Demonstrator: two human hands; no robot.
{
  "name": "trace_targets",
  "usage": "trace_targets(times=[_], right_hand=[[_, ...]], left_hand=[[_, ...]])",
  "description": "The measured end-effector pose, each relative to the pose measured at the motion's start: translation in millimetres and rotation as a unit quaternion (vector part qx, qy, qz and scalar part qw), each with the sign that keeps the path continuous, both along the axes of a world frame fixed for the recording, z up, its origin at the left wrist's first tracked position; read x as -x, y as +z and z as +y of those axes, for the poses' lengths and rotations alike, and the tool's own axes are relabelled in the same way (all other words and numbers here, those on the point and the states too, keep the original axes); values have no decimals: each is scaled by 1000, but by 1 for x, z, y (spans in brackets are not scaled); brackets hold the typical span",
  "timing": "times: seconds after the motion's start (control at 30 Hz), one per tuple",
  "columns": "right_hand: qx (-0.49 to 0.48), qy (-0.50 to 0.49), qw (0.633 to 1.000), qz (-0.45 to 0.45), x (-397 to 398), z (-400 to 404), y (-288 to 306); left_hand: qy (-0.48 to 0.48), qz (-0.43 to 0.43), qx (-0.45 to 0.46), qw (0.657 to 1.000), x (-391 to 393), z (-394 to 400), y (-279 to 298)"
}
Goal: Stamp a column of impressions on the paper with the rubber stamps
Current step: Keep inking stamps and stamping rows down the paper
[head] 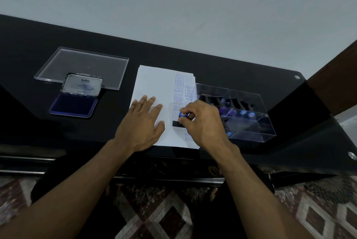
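White paper [154, 84] lies at the table's [29, 45] near edge; the left hand [142, 122] presses it flat, fingers spread, while the right hand [202, 122] grips a rubber stamp [178, 122] on its blue column.

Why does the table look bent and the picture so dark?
In the head view, the wide-angle lens curves the glossy black table at its edges; the light is dim, so the white paper sheet looks greyish. The right hand casts a soft shadow beside the blue-knobbed black rubber stamp, and the clear plastic organiser box shows pale glare.
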State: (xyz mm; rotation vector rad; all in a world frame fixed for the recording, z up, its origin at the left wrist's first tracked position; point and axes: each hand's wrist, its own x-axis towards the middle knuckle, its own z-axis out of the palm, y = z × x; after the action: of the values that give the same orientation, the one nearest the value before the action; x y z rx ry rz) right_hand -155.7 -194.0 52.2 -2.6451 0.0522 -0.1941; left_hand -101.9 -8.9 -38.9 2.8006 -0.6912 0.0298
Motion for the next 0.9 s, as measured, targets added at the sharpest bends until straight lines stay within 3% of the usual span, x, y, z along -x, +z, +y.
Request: trace_targets(times=[0.9], right_hand=[[50,8,999,6,-8,2,-13]], left_hand=[[3,-2,2,1000,0,0,0]])
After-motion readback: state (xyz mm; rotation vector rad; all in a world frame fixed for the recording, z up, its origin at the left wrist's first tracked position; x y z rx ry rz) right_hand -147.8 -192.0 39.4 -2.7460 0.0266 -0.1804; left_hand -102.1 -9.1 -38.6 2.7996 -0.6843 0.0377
